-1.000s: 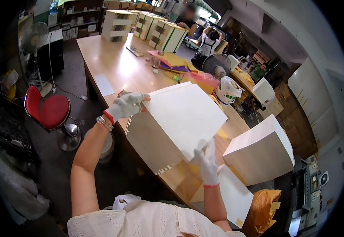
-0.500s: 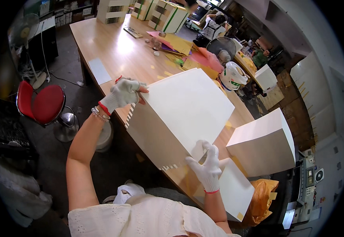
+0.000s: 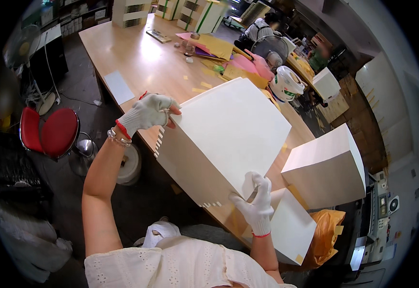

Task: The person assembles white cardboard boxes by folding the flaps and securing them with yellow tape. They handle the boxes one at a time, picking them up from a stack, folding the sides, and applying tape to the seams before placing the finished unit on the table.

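Note:
A thick stack of white paper sheets (image 3: 233,134) stands at the near edge of the wooden table, its top sheet smooth and blank. Small white tabs stick out in steps at two corners of its near side. My left hand (image 3: 150,113), in a white knit glove with bare fingertips, is closed on the stack's left top corner. At the near right corner, my right hand (image 3: 256,199), in a similar glove, pinches the top edge with thumb and curled fingers. The undersides of its fingers are partly hidden.
To the right on the table (image 3: 137,57) stand another tall paper stack (image 3: 325,168) and a lower one (image 3: 293,225), beside an orange plastic bag (image 3: 327,235). Farther back are a white bucket (image 3: 285,85), coloured paper (image 3: 219,48) and a fan (image 3: 270,50). A red chair (image 3: 58,129) is left.
Both hands keep their places on the paper stack. The view has shifted slightly, and the right hand's fingers have moved only a little.

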Motion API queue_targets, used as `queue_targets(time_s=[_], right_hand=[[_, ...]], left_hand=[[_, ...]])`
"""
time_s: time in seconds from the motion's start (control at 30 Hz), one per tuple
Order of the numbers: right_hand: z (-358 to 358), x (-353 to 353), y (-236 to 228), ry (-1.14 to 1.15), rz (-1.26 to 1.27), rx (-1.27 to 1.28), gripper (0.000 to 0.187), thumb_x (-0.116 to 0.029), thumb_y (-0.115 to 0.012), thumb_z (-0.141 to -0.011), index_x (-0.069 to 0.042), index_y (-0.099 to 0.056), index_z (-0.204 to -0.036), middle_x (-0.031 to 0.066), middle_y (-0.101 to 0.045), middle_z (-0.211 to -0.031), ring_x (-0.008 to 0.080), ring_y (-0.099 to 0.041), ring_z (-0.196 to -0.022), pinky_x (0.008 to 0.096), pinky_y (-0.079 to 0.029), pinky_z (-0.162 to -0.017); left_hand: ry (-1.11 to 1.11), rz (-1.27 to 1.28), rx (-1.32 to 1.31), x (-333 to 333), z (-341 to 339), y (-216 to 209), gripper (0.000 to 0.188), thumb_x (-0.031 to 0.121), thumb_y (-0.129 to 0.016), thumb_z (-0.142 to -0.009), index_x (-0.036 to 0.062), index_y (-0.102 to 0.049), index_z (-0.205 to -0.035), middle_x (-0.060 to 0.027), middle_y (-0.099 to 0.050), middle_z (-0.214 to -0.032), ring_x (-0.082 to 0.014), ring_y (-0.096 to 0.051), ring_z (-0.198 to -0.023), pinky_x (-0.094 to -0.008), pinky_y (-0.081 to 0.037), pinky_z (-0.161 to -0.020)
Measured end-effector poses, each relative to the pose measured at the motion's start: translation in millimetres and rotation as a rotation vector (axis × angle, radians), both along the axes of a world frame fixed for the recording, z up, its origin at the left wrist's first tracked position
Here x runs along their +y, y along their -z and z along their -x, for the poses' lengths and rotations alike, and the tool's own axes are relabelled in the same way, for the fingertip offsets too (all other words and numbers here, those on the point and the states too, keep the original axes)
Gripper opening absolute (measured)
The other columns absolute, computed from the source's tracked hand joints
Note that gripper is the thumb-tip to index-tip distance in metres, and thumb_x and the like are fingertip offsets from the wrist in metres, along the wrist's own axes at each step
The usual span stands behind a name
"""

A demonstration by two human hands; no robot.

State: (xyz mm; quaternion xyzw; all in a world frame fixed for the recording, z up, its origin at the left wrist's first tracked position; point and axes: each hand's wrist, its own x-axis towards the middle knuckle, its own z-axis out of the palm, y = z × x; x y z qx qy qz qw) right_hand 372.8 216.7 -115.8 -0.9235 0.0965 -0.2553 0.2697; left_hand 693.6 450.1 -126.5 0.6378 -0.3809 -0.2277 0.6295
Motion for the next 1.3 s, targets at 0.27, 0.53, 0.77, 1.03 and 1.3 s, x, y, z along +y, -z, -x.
queue_targets(time_s=[0.27, 0.53, 0.77, 1.03, 1.3], right_hand=[[13, 6, -8, 0.026, -0.029, 0.063, 0.07, -0.033, -0.08, -0.075, -0.013, -0.045, -0.133, 0.0223, -0.044, -0.125, 0.0394, -0.055, -0.106, 0.041, -0.049, -0.087], [16, 29, -8, 0.11, -0.115, 0.21, 0.08, -0.036, -0.077, -0.078, -0.014, -0.035, -0.143, 0.0232, -0.04, -0.13, 0.0373, -0.054, -0.109, 0.0379, -0.048, -0.09], [39, 14, 22, -0.004, -0.117, -0.164, 0.075, -0.031, -0.073, -0.082, -0.007, -0.034, -0.142, 0.0206, -0.046, -0.114, 0.0397, -0.054, -0.098, 0.0434, -0.047, -0.084], [193, -104, 42, 0.334, 0.049, 0.014, 0.04, -0.028, -0.063, -0.086, -0.003, -0.053, -0.116, 0.017, -0.054, -0.122, 0.0369, -0.053, -0.107, 0.0451, -0.043, -0.094], [444, -197, 120, 0.993, 0.12, 0.085, 0.024, -0.028, -0.055, -0.085, -0.012, -0.062, -0.101, 0.0124, -0.058, -0.121, 0.0302, -0.051, -0.116, 0.0455, -0.041, -0.096]], left_hand=[[0.012, -0.327, -0.425, -9, 5, -35, 0.033, 0.018, -0.068, -0.086, -0.0009, -0.059, -0.111, -0.0069, -0.062, -0.099, -0.018, -0.061, -0.098, -0.0319, -0.048, -0.086], [-0.091, -0.535, -0.263, -51, -24, -49, 0.038, 0.031, -0.059, -0.093, 0.0058, -0.063, -0.121, -0.0091, -0.069, -0.102, -0.015, -0.063, -0.09, -0.0287, -0.048, -0.082], [-0.279, -0.5, -0.427, -71, 8, -58, 0.04, 0.022, -0.059, -0.092, 0.0059, -0.058, -0.129, -0.0156, -0.066, -0.113, -0.0212, -0.062, -0.101, -0.0311, -0.049, -0.085], [-0.23, 0.23, -0.638, -63, 131, -83, 0.038, 0.009, -0.049, -0.098, -0.0012, -0.048, -0.135, -0.0113, -0.053, -0.133, -0.0181, -0.048, -0.124, -0.0313, -0.037, -0.105], [0.2, 0.08, -0.882, -178, 333, -84, 0.041, -0.015, -0.052, -0.079, -0.0009, -0.061, -0.117, -0.0103, -0.066, -0.112, -0.0198, -0.061, -0.107, -0.0318, -0.046, -0.094]])
